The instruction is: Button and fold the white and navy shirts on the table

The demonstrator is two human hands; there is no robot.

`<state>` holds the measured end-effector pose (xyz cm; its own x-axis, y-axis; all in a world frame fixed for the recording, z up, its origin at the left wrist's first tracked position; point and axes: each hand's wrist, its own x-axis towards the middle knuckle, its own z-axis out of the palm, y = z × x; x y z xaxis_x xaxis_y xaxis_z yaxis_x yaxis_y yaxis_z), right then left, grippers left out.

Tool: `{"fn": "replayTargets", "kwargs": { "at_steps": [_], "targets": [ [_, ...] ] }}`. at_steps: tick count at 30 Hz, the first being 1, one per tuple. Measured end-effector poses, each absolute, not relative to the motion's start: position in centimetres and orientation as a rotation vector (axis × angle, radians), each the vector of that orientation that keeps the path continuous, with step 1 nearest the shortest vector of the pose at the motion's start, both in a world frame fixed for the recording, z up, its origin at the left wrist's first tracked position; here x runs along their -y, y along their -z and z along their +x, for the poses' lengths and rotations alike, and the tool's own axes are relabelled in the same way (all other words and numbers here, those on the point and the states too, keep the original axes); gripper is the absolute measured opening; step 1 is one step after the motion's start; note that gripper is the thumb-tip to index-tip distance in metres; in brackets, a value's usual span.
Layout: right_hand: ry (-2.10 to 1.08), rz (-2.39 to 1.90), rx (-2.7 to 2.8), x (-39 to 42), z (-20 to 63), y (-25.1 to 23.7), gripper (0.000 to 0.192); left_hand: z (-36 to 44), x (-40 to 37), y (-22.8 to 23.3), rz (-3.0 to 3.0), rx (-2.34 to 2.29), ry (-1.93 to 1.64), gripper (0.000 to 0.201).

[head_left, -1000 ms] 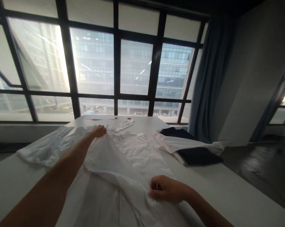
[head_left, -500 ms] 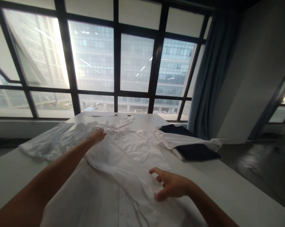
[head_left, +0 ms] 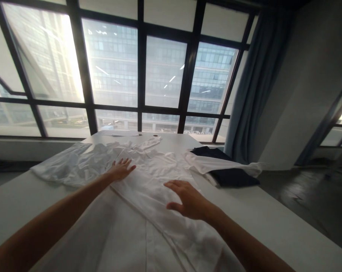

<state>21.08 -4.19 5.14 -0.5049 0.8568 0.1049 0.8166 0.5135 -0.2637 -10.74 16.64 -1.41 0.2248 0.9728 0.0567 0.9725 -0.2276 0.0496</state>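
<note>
A white shirt point(head_left: 125, 223) with a button placket lies spread on the white table in front of me, a sleeve folded slantwise across it. My left hand point(head_left: 121, 169) rests on the upper part of the shirt, palm down with its fingers spread. Over the sleeve, my right hand point(head_left: 188, 200) is open, thumb apart from the fingers; whether it touches the cloth I cannot tell. Beyond my hands, more crumpled white garments point(head_left: 83, 162) cover the table.
Dark folded cloth point(head_left: 233, 177) lies at the right table edge, with a white sleeve point(head_left: 216, 165) across it. The white table point(head_left: 261, 223) reaches toward tall windows point(head_left: 165, 75). A blue curtain point(head_left: 244, 113) hangs at the right. White sheets point(head_left: 118, 133) lie at the far end.
My left hand has spread its fingers and shifted slightly right and nearer. My right hand has moved left and away from me over the sleeve, its fingers straightening.
</note>
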Motion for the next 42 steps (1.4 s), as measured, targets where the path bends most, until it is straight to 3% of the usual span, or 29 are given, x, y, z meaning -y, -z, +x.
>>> {"fn": "replayTargets", "kwargs": {
  "at_steps": [4,8,18,22,27,32,38,42],
  "targets": [
    [-0.357,-1.052,2.768,3.8,18.1,-1.3,0.080,-9.9,-15.2,2.2,2.422,-1.909,-0.065,0.075],
    [-0.518,-1.009,2.860,3.1,18.6,0.2,0.089,-9.7,-14.8,2.6,2.407,-1.936,-0.084,0.072],
    [-0.478,-1.116,2.744,-0.6,20.9,1.6,0.079,-8.8,-15.8,2.7,2.376,-1.971,-0.122,0.071],
    [-0.439,-1.372,2.204,-4.5,23.4,0.6,0.058,-8.7,-15.6,2.7,2.439,-1.995,-0.192,0.067],
    [-0.075,-2.085,1.251,-8.9,33.7,-3.4,0.041,-8.0,-13.7,2.3,2.583,-1.889,-0.243,0.055],
    [-0.144,-2.368,0.874,-9.3,44.0,-4.1,0.056,-7.4,-12.3,2.9,2.576,-1.868,-0.150,0.056],
    [-0.168,-2.260,0.814,-9.6,47.8,-4.4,0.048,-7.5,-12.5,3.8,2.572,-1.887,-0.214,0.058],
    [0.056,-2.011,0.906,-10.6,44.8,-7.1,0.064,-7.4,-12.2,3.8,2.568,-1.876,-0.321,0.054]
  ]
}}
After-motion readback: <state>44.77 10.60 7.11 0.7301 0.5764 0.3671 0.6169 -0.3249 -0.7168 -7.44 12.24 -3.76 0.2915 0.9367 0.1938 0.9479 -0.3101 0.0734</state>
